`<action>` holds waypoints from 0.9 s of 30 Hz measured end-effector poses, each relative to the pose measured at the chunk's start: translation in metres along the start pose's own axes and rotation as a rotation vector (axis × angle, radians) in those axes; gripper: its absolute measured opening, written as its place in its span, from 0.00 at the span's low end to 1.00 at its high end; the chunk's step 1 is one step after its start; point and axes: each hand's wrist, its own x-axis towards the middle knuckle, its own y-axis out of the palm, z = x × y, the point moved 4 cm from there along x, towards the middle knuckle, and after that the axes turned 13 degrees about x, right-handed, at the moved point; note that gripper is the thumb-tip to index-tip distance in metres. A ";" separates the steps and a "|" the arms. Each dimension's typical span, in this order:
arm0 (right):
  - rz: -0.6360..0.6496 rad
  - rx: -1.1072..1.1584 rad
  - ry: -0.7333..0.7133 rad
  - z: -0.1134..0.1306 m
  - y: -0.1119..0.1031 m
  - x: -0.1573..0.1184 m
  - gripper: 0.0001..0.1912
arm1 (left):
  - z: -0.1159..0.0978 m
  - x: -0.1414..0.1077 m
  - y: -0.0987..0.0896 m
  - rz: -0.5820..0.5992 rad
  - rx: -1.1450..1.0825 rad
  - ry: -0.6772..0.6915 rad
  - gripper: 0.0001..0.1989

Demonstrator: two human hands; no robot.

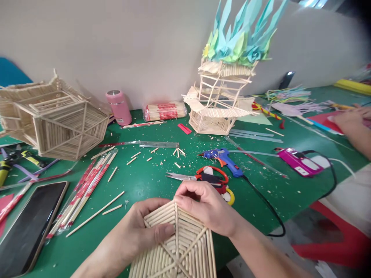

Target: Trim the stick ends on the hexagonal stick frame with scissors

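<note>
A hexagonal panel of wooden sticks [188, 247], laid in a web pattern, is tilted up at the table's near edge. My left hand [145, 227] grips its left side, thumb across the front and fingers behind. At the panel's top corner my right hand [203, 206] pinches the edge between thumb and fingers. Just beyond that hand lie scissors [185, 177] with red-orange handles. A blue glue gun [222, 157] rests on its side behind them, its black cable trailing right.
Stick bundles [84, 189], a phone [31, 227] and pliers [26, 158] lie left. A stick structure [69, 123], pink flask [118, 108] and paper-topped stick tower [214, 116] stand behind. A magenta power strip [300, 162] lies right; another person's hand [350, 117] is beyond it.
</note>
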 end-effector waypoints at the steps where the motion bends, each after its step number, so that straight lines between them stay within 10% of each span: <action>1: -0.005 -0.007 0.002 -0.001 0.000 0.001 0.10 | 0.001 0.001 0.000 -0.004 -0.011 0.009 0.18; 8: -0.117 -0.074 -0.013 -0.009 -0.013 0.009 0.10 | 0.010 0.013 -0.004 0.044 -0.091 0.003 0.12; 19: -0.539 -0.381 -0.044 -0.031 -0.094 -0.035 0.10 | 0.013 0.013 -0.017 -0.046 -0.174 -0.079 0.12; 27: -0.484 -0.617 -0.198 -0.046 -0.091 -0.048 0.15 | 0.016 0.006 -0.040 -0.183 -0.264 -0.021 0.12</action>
